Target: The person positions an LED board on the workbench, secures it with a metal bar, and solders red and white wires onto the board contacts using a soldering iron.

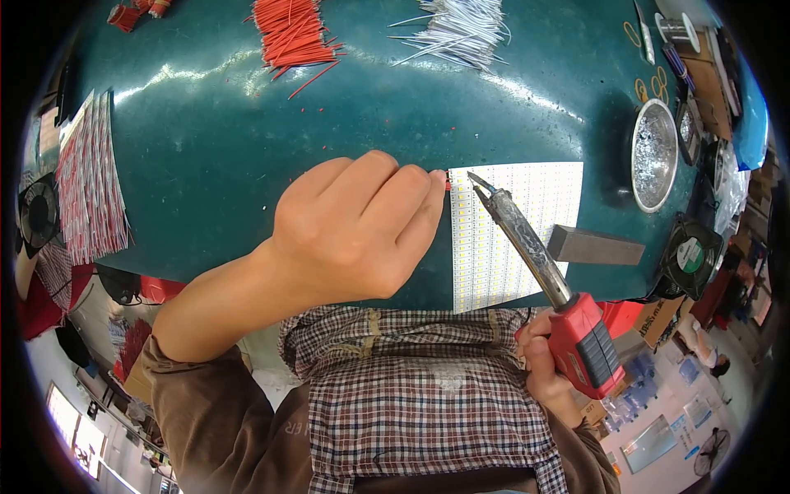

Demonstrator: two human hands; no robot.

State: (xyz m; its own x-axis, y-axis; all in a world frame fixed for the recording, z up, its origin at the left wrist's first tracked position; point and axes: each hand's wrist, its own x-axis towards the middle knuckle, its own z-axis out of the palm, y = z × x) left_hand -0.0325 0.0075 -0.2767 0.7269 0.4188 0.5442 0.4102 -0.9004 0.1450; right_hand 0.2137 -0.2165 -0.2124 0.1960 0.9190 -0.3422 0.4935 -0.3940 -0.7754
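Observation:
My left hand (354, 222) is closed in a pinch at the upper left corner of a white LED strip panel (518, 222). A short bit of red wire (448, 183) shows at its fingertips, against the panel's edge; the rest is hidden by the fingers. My right hand (547, 362) is wrapped round the red and black handle of a soldering iron (535, 255). The iron slants up and left over the panel, its tip near the panel's top left, close to the wire. A dark grey rectangular block (597, 245) rests on the panel's right edge.
Piles of red wires (292, 33) and white wires (461, 33) lie at the far side of the green table (197, 165). Finished-looking strips with wires (95, 177) lie at left. A metal bowl (655, 156), a small fan (691, 255) and a solder spool (676, 30) stand at right.

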